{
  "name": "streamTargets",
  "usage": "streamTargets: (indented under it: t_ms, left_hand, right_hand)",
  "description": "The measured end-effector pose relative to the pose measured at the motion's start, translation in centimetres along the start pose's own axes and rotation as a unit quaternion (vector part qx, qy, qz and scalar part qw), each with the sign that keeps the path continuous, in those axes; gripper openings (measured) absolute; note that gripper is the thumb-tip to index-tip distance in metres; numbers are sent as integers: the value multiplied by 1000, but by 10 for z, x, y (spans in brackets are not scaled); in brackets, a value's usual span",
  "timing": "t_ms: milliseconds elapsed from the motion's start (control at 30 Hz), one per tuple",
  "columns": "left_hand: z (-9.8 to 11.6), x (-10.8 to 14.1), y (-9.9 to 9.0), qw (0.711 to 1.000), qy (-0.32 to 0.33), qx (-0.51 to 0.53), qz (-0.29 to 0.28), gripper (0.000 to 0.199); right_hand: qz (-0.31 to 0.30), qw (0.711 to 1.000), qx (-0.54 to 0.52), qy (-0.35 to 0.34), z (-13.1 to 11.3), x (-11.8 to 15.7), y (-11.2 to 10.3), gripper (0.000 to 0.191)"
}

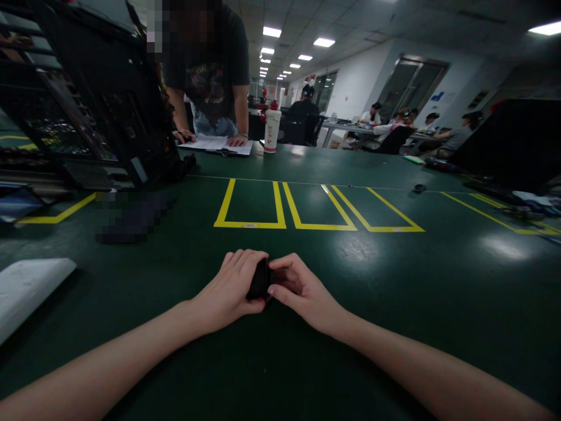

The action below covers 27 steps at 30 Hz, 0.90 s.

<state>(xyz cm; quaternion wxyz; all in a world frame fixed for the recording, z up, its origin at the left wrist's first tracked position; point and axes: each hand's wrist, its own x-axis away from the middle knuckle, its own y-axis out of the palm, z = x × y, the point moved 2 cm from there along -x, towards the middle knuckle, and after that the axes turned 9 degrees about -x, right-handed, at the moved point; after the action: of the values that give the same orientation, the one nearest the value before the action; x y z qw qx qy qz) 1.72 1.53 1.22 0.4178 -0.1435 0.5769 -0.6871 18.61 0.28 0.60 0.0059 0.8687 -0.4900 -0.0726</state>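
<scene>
We see the left hand pinching a black piece between thumb and fingers, with the right hand just beside it, thumb and forefinger parted, contact unclear. Held between 2 hands over the table, it could, we judge, twist loose under uneven pressure.

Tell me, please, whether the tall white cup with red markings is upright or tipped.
Upright: the cup stands on its base on the dark green tabletop, sides near vertical.
</scene>
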Motion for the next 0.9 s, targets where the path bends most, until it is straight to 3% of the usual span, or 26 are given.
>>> streamTargets:
  t_ms: [100,333,500,700,900]
  left_hand:
    - [0,0,0,1000,-1,3,-3,59]
    - [0,0,-3,1000,-4,11,-16,61]
    - [2,0,-8,999,-1,12,-33,58]
    - [3,-1,-8,999,6,6,-34,59]
    - [2,0,-7,999,-1,9,-37,61]
  right_hand:
    - [2,1000,18,13,-1,0,0,36]
    - [-15,1000,13,-15,-3,2,0,36]
    - [-5,1000,-19,-3,0,0,-1,25]
    - [-4,1000,13,6,-3,-1,0,34]
    - [-9,999,14,-31,-2,1,-1,35]
